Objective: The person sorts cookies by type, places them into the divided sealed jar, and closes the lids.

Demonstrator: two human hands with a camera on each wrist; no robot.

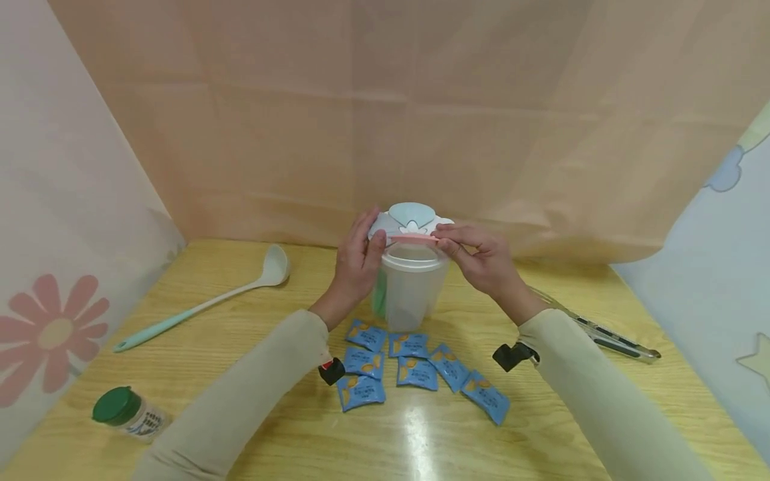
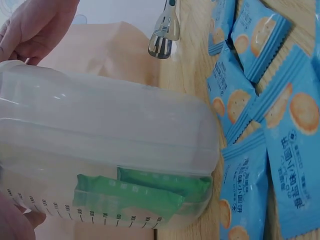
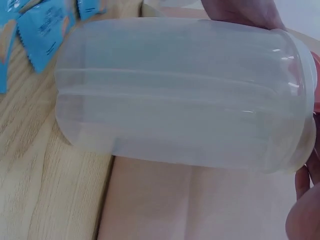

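A clear plastic jar [image 1: 412, 290] stands upright on the wooden table [image 1: 240, 374], topped by a pale blue and white lid [image 1: 412, 219] with a pink rim. My left hand [image 1: 374, 235] grips the lid's left edge. My right hand [image 1: 446, 238] pinches the pink rim on the right. Green packets [image 2: 142, 194] lie inside the jar [image 2: 110, 150] at its bottom. Several blue biscuit packets [image 1: 415, 371] lie on the table in front of the jar, between my forearms; they also show in the left wrist view [image 2: 265, 125]. The right wrist view is filled by the jar's wall [image 3: 185, 95].
A mint-handled ladle [image 1: 204, 304] lies at the left. A small bottle with a green cap [image 1: 123, 411] lies at the near left. Metal tongs [image 1: 601, 331] lie at the right behind my right forearm. Cloth backdrops enclose the table on three sides.
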